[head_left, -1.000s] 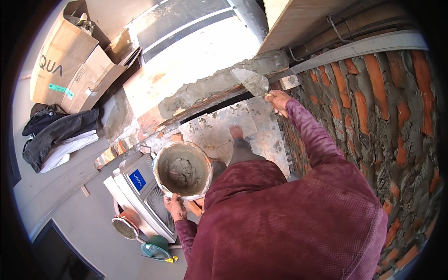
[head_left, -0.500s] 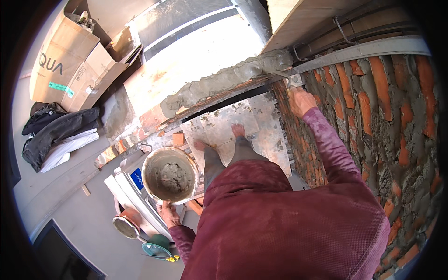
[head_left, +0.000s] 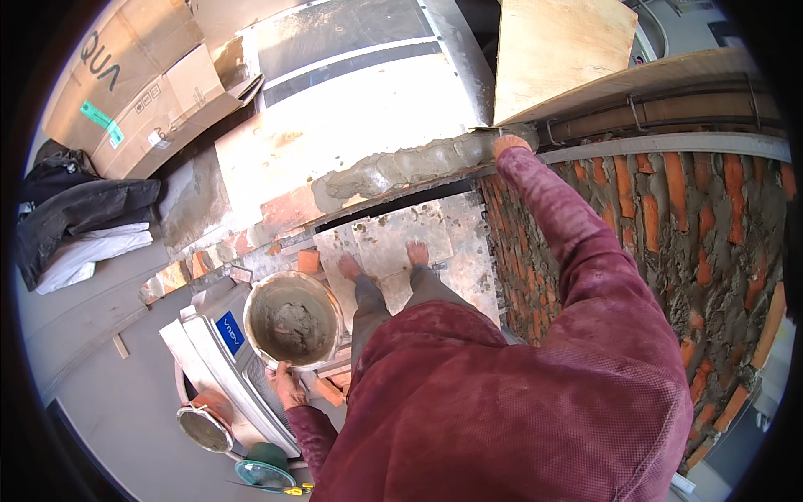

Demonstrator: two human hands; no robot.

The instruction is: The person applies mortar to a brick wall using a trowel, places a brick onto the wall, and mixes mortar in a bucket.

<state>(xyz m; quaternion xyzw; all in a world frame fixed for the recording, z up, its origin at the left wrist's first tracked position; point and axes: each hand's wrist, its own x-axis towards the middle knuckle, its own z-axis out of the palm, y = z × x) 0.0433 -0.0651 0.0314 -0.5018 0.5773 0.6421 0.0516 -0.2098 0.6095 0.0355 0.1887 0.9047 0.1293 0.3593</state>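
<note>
My left hand [head_left: 287,386] grips the near rim of a round bucket [head_left: 254,305], its fingers closed on the edge. Grey wet mortar [head_left: 294,325] lies in the bottom of that bucket. My right arm reaches far forward, and my right hand [head_left: 511,145] is closed around the handle of a trowel [head_left: 484,129], mostly hidden; only a thin strip of its blade shows. The trowel is at the right end of a thick bed of mortar [head_left: 393,170] spread along the top of a low brick wall [head_left: 288,209].
At my right stands a brick wall [head_left: 652,213] with rough mortar joints. Plywood [head_left: 565,58] is at the far right. A cardboard box [head_left: 159,84] and dark clothes [head_left: 84,213] lie left. Beside the bucket are a smaller mortar pail [head_left: 205,428], a green bowl [head_left: 266,468] and loose bricks [head_left: 329,391].
My right hand has pushed farther forward with the trowel, over the right end of the mortar bed. The view has turned slightly. My left hand stays on the bucket rim.
</note>
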